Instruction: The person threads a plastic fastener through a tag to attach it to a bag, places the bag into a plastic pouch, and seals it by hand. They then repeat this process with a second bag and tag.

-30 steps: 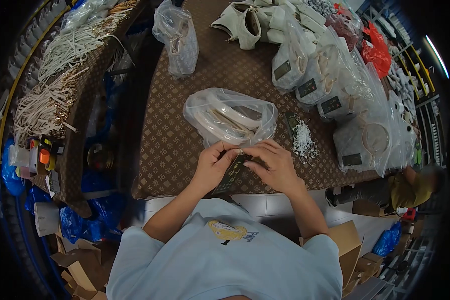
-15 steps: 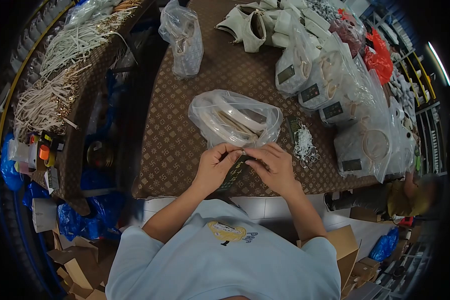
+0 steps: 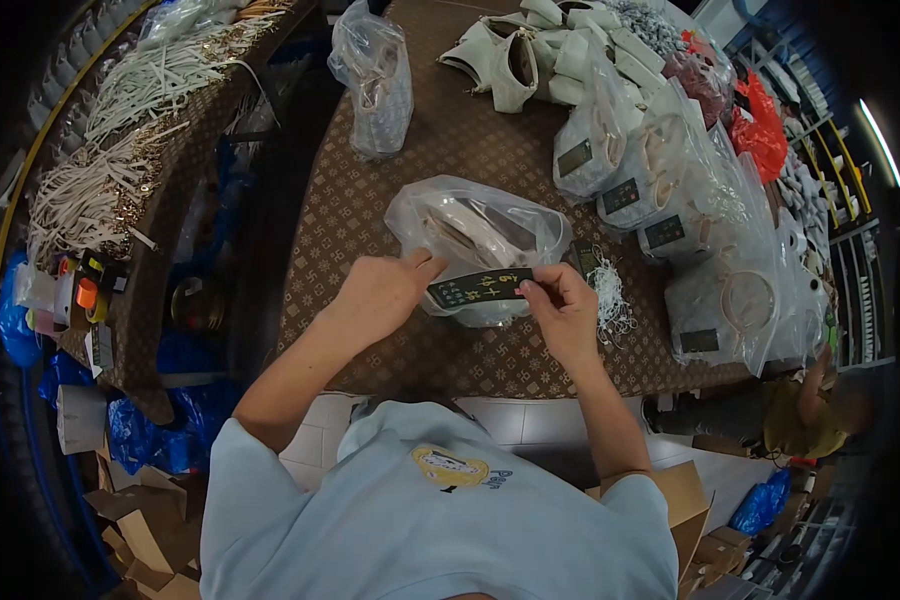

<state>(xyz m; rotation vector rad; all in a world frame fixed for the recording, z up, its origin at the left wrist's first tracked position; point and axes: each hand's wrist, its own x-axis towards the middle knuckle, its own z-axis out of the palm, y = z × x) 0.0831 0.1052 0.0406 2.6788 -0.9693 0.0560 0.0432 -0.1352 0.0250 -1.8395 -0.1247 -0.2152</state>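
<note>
A clear plastic bag (image 3: 545,232) lies on the table in front of me, with a pale handbag (image 3: 485,240) and its light handles showing inside. My left hand (image 3: 385,292) is closed at the near left side of the plastic bag, its fingertips pinching the film. Between thumb and fingers, my right hand (image 3: 567,308) grips the right end of a dark green hang tag (image 3: 480,289) with gold characters. The tag lies across the bag's near side, its left end close to my left hand.
White tag strings (image 3: 610,295) lie in a tangle to the right. Several bagged handbags with dark tags (image 3: 660,215) line the table's right side. Another bagged handbag (image 3: 382,105) stands at the back left. Unbagged pale bags (image 3: 515,70) are piled behind. Straps (image 3: 100,190) cover the left bench.
The hands were together at the near edge of the plastic bag. Now they are apart: the left has shifted left onto the film, and the tag has come up into full view.
</note>
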